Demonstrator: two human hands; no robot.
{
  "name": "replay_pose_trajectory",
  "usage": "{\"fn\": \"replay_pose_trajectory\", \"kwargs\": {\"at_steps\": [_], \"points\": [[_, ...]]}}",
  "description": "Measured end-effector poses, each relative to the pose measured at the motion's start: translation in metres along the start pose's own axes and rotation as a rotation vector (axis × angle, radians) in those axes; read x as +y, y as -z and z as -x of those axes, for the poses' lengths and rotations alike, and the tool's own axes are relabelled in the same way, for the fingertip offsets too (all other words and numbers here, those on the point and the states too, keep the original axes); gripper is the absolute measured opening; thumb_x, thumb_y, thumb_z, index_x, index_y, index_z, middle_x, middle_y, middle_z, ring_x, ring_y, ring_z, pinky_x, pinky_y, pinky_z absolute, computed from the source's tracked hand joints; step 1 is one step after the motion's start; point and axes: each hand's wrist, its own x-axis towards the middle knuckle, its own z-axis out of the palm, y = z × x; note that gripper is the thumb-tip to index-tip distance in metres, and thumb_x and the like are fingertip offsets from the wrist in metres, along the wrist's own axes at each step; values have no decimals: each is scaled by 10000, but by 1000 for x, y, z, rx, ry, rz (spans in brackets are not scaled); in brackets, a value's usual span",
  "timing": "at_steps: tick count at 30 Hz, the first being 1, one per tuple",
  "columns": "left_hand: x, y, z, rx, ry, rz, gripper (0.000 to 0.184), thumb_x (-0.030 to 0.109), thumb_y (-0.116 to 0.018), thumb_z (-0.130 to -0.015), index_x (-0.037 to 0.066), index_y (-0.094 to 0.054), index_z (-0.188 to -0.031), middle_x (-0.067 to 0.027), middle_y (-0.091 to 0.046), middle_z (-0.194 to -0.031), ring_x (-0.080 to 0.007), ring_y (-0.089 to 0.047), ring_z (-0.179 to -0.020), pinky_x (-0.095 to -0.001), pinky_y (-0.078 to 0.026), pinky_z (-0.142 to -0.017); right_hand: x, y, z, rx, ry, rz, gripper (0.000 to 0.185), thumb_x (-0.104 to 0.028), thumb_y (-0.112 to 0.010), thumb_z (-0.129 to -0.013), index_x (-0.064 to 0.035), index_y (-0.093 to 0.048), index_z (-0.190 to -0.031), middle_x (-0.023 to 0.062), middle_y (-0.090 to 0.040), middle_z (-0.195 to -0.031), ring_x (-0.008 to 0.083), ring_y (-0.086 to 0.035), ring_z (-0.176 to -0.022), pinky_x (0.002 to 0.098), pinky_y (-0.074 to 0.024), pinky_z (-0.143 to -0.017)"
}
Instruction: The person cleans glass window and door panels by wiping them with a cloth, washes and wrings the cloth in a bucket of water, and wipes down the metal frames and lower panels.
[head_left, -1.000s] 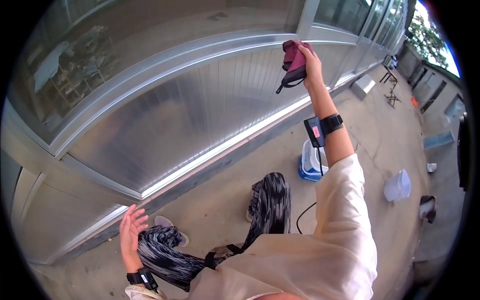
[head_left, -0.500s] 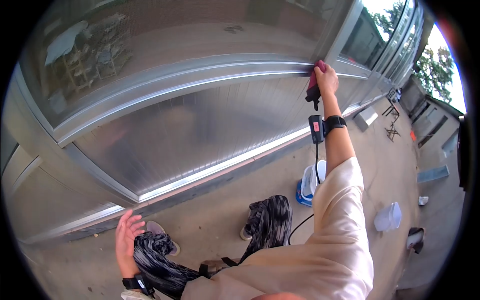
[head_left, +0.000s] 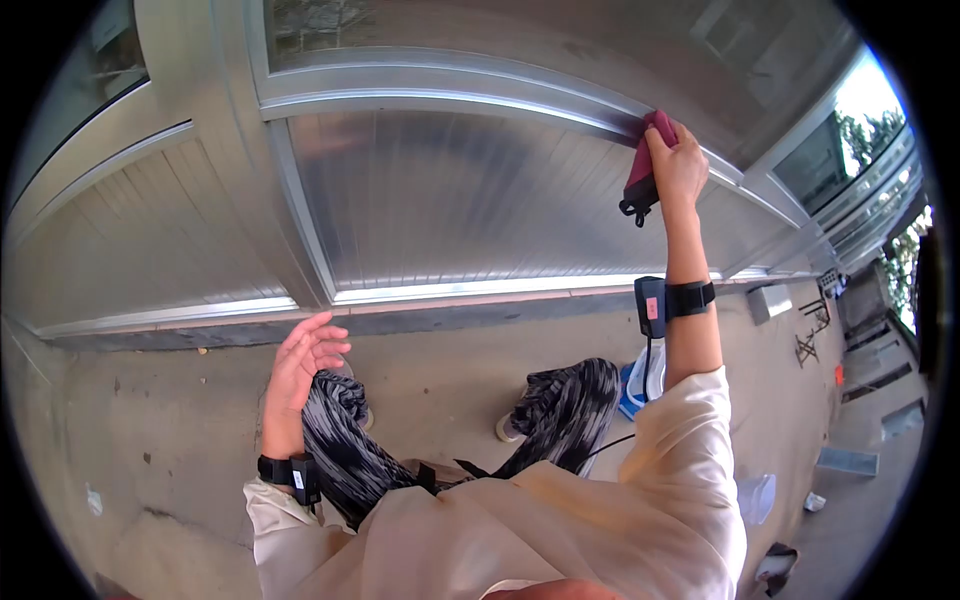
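My right hand [head_left: 681, 168] grips a dark red and black cloth-like item [head_left: 643, 170] and holds it against the metal frame rail [head_left: 440, 97] below the window. A black strap end hangs from the item's lower edge. My left hand [head_left: 308, 362] is beside my knee, fingers spread, holding nothing. Below the rail lies a ribbed metallic panel [head_left: 460, 200]. Each wrist carries a black strapped device, and a cable runs down from the right one.
A blue and white bucket [head_left: 640, 380] stands by my right arm. Farther right are a white bucket [head_left: 757, 498], a pale box [head_left: 769, 303] and a folding stool [head_left: 806, 348]. A low ledge [head_left: 450, 316] runs along the wall's foot.
My view has turned and shifted left along the wall. My right hand first brought the red item to the rail and now holds it there, farther along. My left hand stays open near my knee.
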Motion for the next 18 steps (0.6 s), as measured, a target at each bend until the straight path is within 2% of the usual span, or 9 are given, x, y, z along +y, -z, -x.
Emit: {"fn": "replay_pose_trajectory", "kwargs": {"at_steps": [1,4,8,10,11,13,18], "points": [[0,1,0,-7,0,-2,478,293,-463,-938,-32,-411,-1284,-177,-589,-1106,-248,-621,-963,-304,-523,-756,-23,-5,9,-17,20,-40,345,-370,-597,-736,-99,-672,-935,138,-661,-907,332,-631,-829,408,-488,-742],[3,-2,2,-34,0,-22,466,285,-469,-936,-21,-428,-1285,-162,-594,-1113,-231,-621,-974,-293,-510,-767,-89,-14,29,143,332,-92,260,-302,-657,-709,-87,-659,-855,76,-650,-855,282,-638,-712,369,-503,-623],[7,-4,5,-12,-1,-31,445,282,-459,-941,-6,-444,-1280,-145,-599,-1110,-213,-621,-969,-291,-509,-768,-183,-18,52,134,508,-238,217,-275,-669,-703,-80,-616,-781,62,-610,-763,270,-620,-635,371,-496,-559],[8,-4,6,6,-6,-34,437,278,-454,-944,-3,-446,-1279,-141,-601,-1105,-209,-621,-966,-289,-510,-767,-223,-25,60,125,571,-309,200,-261,-670,-703,-82,-594,-749,67,-598,-746,263,-618,-620,375,-490,-529],[9,-2,6,9,-2,-35,429,274,-450,-947,0,-449,-1277,-138,-603,-1101,-205,-621,-963,-288,-511,-765,-242,-24,65,94,566,-333,169,-230,-645,-707,-77,-610,-770,60,-612,-764,274,-613,-644,365,-491,-567],[8,0,6,34,-13,-27,413,263,-445,-951,5,-453,-1273,-134,-607,-1093,-200,-621,-962,-286,-513,-764,-273,-28,72,88,621,-359,214,-254,-698,-687,-80,-593,-754,67,-593,-751,261,-625,-632,366,-494,-525],[11,3,6,49,-14,-25,418,260,-430,-957,2,-431,-1286,-144,-597,-1100,-206,-615,-962,-290,-518,-759,-318,-25,80,50,710,-422,198,-230,-694,-696,-83,-601,-790,69,-597,-801,259,-631,-677,374,-500,-544]]}}
